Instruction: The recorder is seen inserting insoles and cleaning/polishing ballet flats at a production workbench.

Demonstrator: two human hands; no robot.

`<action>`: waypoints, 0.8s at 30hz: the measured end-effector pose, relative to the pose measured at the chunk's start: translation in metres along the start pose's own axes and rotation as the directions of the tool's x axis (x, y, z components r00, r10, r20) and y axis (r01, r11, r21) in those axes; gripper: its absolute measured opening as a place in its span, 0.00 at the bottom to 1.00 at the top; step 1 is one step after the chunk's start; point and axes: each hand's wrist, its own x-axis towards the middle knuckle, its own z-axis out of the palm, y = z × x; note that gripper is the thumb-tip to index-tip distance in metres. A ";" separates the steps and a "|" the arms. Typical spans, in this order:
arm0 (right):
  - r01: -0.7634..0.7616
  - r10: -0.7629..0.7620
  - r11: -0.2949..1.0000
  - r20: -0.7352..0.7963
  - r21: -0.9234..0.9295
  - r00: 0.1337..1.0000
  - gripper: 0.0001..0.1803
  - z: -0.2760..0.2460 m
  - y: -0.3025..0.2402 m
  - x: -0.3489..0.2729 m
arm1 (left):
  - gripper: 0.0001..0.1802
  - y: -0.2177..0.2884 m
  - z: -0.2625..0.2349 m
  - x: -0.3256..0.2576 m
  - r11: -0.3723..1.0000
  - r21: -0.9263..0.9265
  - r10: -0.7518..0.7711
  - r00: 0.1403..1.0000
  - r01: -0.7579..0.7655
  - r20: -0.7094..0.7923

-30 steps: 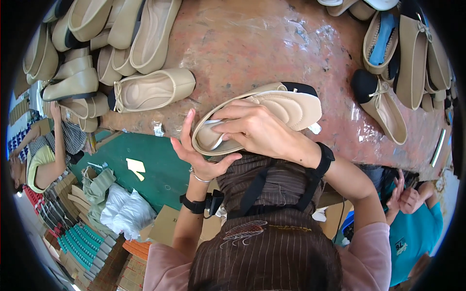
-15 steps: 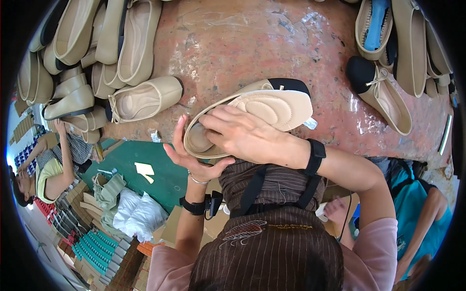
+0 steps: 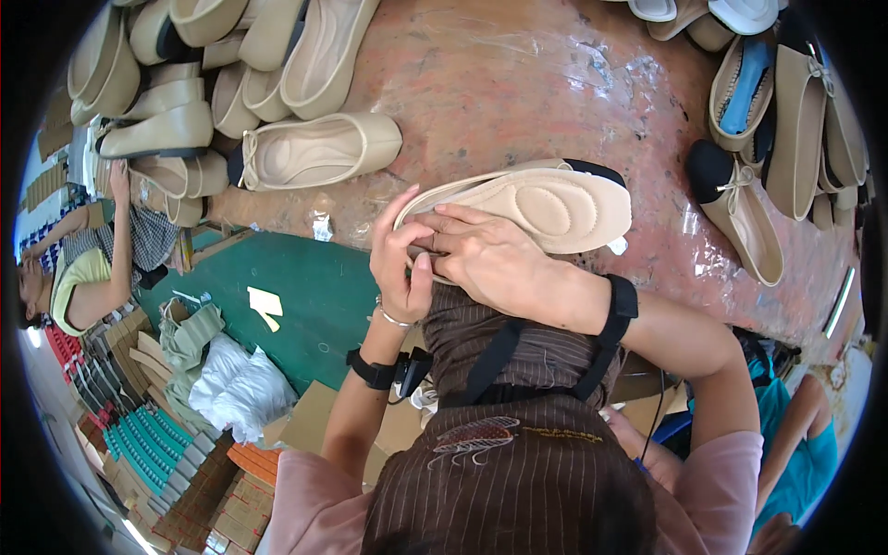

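Note:
At the table's near edge lies a beige flat shoe (image 3: 504,172) with a black toe pointing right. A pale beige insole (image 3: 578,217) with a stitched oval pad lies over its opening, its broad front end covering most of the black toe. My left hand (image 3: 400,268) is curled round the heel end, fingers at the rim. Reaching across from the right, my right hand (image 3: 495,259) has its bent fingers on the insole's rear part, inside the heel. The fingertips of both hands almost meet there, and the insole's back end is mostly hidden under them.
Several beige shoes (image 3: 319,148) are heaped at the left. More stand at the right, including a black-toed flat with a bow (image 3: 735,208) and one holding a blue insert (image 3: 745,88). Other people sit at the left (image 3: 88,268) and lower right (image 3: 786,444). White bags (image 3: 242,384) lie below left.
My left hand has gone from spread fingers to curled round the shoe's heel. My right hand stays on the insole, which covers more of the black toe. The whole view has shifted.

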 end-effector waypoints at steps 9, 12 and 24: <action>-0.283 0.207 0.925 -0.288 -0.253 0.935 0.16 -0.008 -0.016 -0.028 | 0.15 0.017 0.009 0.001 0.998 0.002 -0.069 0.993 0.069 -0.093; -0.327 0.275 0.910 -0.220 -0.254 0.936 0.18 -0.019 -0.009 -0.038 | 0.22 0.045 0.026 -0.009 0.977 0.111 -0.175 0.982 0.182 -0.074; -0.341 0.279 0.940 -0.520 -0.027 0.807 0.11 -0.071 -0.014 -0.068 | 0.23 0.120 0.052 0.006 0.879 0.453 -0.152 0.812 -0.150 0.563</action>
